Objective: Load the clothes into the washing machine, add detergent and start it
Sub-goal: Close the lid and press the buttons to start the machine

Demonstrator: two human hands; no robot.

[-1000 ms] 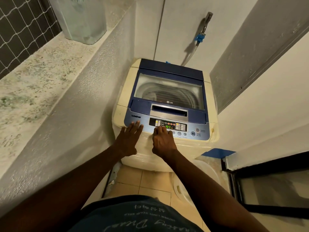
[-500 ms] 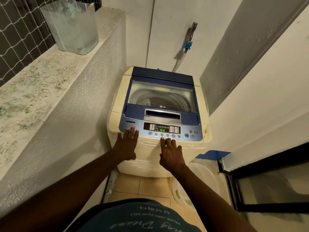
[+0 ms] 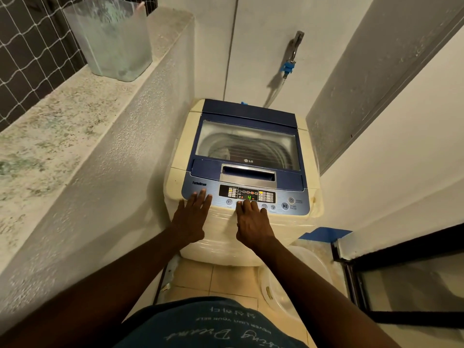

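Both arms are stretched forward and down to the front edge of the washing machine (image 3: 241, 229), which is wedged between a rough wall and a white wall. The left hand (image 3: 191, 219) is laid flat, fingers spread, empty, its fingertips on the blue control panel (image 3: 296, 197). The right hand (image 3: 252, 226) is loosely opened, nothing held, its fingertips (image 3: 247, 204) touching the buttons below the lit display (image 3: 247, 194). The lid (image 3: 248, 144) is closed; the drum's contents cannot be made out. A frosted container (image 3: 113, 38) is seen on the ledge (image 3: 50, 126).

Bare forearms, no sleeves, dark blue-green T-shirt (image 3: 208, 327) with white printed lettering
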